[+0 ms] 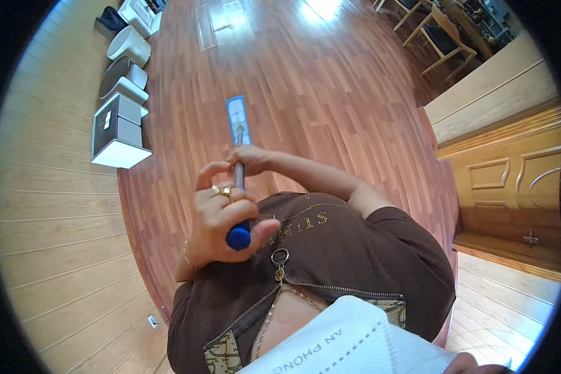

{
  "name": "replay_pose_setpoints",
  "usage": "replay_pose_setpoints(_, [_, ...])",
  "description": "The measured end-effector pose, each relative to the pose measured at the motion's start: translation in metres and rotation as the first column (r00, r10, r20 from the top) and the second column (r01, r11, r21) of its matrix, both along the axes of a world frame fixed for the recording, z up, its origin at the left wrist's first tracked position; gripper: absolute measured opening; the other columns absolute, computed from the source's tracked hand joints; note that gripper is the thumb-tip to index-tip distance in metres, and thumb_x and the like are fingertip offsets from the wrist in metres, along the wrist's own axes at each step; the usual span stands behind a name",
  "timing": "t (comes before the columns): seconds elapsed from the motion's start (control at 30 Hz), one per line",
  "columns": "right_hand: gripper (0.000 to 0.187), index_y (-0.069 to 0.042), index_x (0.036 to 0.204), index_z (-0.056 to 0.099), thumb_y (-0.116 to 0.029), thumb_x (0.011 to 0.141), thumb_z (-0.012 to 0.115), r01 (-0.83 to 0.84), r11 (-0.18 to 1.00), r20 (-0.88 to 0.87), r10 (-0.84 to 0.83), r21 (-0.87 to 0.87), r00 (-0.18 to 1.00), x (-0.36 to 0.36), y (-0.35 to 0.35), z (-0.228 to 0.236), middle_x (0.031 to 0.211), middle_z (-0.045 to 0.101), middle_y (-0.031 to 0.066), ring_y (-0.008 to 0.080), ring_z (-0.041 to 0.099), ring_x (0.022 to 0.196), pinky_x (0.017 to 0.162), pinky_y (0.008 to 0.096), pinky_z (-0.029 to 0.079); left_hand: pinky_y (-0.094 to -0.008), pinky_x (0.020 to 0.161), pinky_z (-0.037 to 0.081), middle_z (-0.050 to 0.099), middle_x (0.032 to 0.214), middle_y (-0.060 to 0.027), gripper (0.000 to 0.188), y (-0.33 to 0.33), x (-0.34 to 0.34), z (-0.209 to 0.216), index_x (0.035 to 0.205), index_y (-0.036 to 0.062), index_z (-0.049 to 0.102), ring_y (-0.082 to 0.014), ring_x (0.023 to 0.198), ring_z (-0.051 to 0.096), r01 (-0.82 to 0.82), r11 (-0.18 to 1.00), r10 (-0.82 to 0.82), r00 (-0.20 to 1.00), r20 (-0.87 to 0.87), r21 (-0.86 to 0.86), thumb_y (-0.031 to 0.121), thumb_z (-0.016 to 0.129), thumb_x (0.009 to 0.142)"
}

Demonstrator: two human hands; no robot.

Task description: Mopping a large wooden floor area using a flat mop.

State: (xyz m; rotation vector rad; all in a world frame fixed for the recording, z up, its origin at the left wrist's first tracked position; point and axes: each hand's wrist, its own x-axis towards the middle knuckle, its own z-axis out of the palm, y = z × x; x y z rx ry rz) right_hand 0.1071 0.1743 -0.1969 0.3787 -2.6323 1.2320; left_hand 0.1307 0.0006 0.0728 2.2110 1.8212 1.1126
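A flat mop points away from me, its pole (239, 178) seen nearly end-on. My left hand (213, 212) curls round the blue grip (238, 237) at the top, in front of my chest, with the thumb sticking out to the side. Farther down, my right hand (254, 157) is closed on the metal pole, its arm crossing from the right. Beyond that hand the blue-edged mop head (237, 117) lies over the reddish wood floor (305, 118).
Along the left wall stand a white and grey box-shaped unit (121, 134), a round-lidded bin (128, 78) and a white tub (129, 47). A wooden chair (445, 37) is at the far right. Nearer on that side is a panelled wooden door (498, 181).
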Motion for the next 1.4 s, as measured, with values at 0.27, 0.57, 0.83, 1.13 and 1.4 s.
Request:
replay_pose_setpoints(0.27, [0.011, -0.014, 0.072, 0.062, -0.024, 0.070, 0.065, -0.172, 0.985, 0.067, 0.170, 0.023, 0.983, -0.024, -0.067, 0.019, 0.072, 0.065, 0.0111, 0.0372, 0.062, 0.073, 0.066, 0.0510, 0.045, -0.0500, 0.102, 0.033, 0.058, 0.062, -0.0011, 0.038, -0.049, -0.022, 0.023, 0.062, 0.0114, 0.057, -0.0192, 0.056, 0.061, 0.089, 0.996, -0.088, 0.995, -0.041, 0.018, 0.041, 0.080, 0.068])
replay_pose_setpoints(0.57, [0.015, -0.013, 0.063, 0.056, -0.023, 0.067, 0.066, 0.031, 0.993, 0.075, -0.039, 0.110, 0.996, 0.001, -0.052, 0.047, 0.064, 0.061, 0.0111, 0.0378, 0.059, 0.063, 0.056, 0.0504, 0.044, -0.0567, 0.102, 0.029, 0.060, 0.058, -0.0021, 0.044, -0.064, -0.074, 0.019, 0.064, 0.0112, 0.057, -0.0195, 0.055, 0.062, 0.290, 0.940, -0.293, 0.956, -0.010, 0.182, 0.050, 0.070, 0.079])
replay_pose_setpoints(0.83, [0.009, -0.014, 0.068, 0.062, -0.020, 0.067, 0.068, 0.388, 0.893, 0.079, -0.415, 0.229, 0.907, 0.068, 0.044, 0.031, 0.067, 0.062, 0.0113, 0.0381, 0.060, 0.065, 0.057, 0.0489, 0.046, -0.0465, 0.097, 0.037, 0.063, 0.061, -0.0025, 0.034, 0.029, -0.069, -0.018, 0.060, 0.0107, 0.059, -0.0182, 0.059, 0.063, 0.211, 0.955, -0.269, 0.912, 0.310, 0.208, 0.038, 0.077, 0.071])
replay_pose_setpoints(1.13, [0.035, -0.009, 0.092, 0.064, -0.038, 0.075, 0.075, 0.759, 0.650, 0.181, -0.751, 0.034, 0.635, 0.202, 0.107, 0.018, 0.081, 0.066, 0.0138, 0.0327, 0.064, 0.078, 0.066, 0.0422, 0.049, -0.0436, 0.089, 0.038, 0.058, 0.069, -0.0044, 0.024, 0.165, -0.027, -0.037, 0.067, 0.0095, 0.057, -0.0261, 0.075, 0.059, 0.830, 0.554, -0.809, 0.520, 0.272, 0.060, 0.018, 0.079, 0.065])
replay_pose_setpoints(1.4, [0.068, -0.001, 0.136, 0.044, -0.030, 0.080, 0.070, 0.769, 0.450, -0.024, -0.869, -0.455, 0.495, 0.316, 0.041, 0.143, 0.131, 0.055, 0.0180, 0.0298, 0.046, 0.128, 0.106, 0.0452, 0.034, -0.0399, 0.073, 0.042, 0.058, 0.071, -0.0056, 0.024, 0.245, 0.060, -0.072, 0.069, 0.0095, 0.055, -0.0264, 0.074, 0.058, 0.935, 0.340, -0.920, 0.308, 0.243, 0.101, 0.019, 0.077, 0.071])
